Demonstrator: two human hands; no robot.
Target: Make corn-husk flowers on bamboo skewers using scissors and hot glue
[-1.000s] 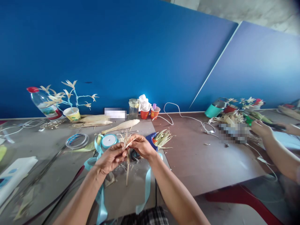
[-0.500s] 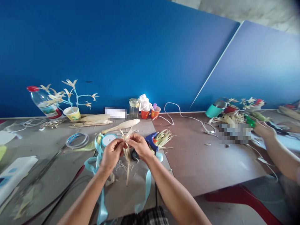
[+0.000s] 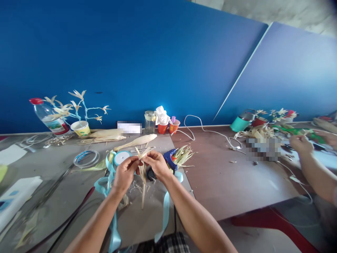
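Observation:
Between my two hands is a corn husk flower (image 3: pixel 142 172), pale and dry, with petal-like strips at the top and a thin stem hanging down. My left hand (image 3: pixel 125 173) pinches it from the left, just under the petals. From the right, my right hand (image 3: pixel 157 164) pinches the same spot, its fingertips almost touching the left ones. Behind the left hand lies a spool of light blue ribbon (image 3: pixel 121 157), its loose ribbon trailing over the table edge. A blue glue gun (image 3: pixel 170 159) lies beside the right hand, next to a bundle of husk strips (image 3: pixel 183 156).
Husk flowers on blue stems stand in a yellow paper cup (image 3: pixel 81 129) beside a plastic bottle (image 3: pixel 52 119). A glass jar (image 3: pixel 150 122) and red paper cups (image 3: pixel 162 128) line the blue partition (image 3: pixel 131 63). At right, a co-worker's hand (image 3: pixel 302 144) works near a teal container (image 3: pixel 242 121).
My hands stay in nearly the same place, still pinching the husk flower; its petals have shifted slightly. The co-worker's hand at right has moved a little, with green material now more spread out.

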